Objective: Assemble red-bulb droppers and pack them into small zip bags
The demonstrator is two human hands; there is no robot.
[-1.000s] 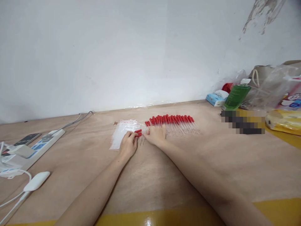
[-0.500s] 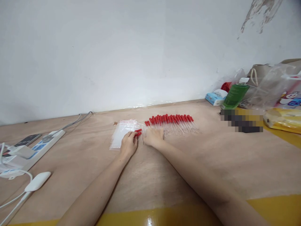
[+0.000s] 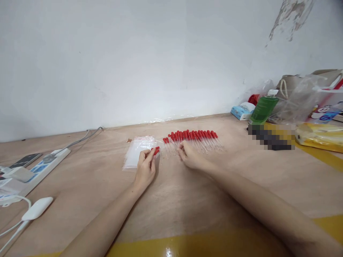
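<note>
While the left hand (image 3: 146, 166) pinches a couple of red-topped droppers (image 3: 156, 150), the right hand (image 3: 190, 155) sits just across from it, and there's a clear gap between the two! That left grip is narrow, thumb and fingers on the red ends, right at the near right side of a stack of clear bags (image 3: 135, 151); the tubes of the held pair can't be made out. Over on the right, the fingers are drawn close together, and whether that grip has anything in it, I cannot tell. It's in front of a long row of droppers (image 3: 205, 135), red bulbs pointing to the wall (image 3: 134, 64), clear tubes fanned toward the person on the brown table (image 3: 166, 200). Two droppers (image 3: 166, 140) lead off at the row's left end, bulbs a touch nearer than the rest. Well off to the right, a green bottle (image 3: 264, 109) leans beside a blue tissue pack (image 3: 241, 111); far left, a white power strip (image 3: 53, 164) lies next to a phone (image 3: 26, 160).
</note>
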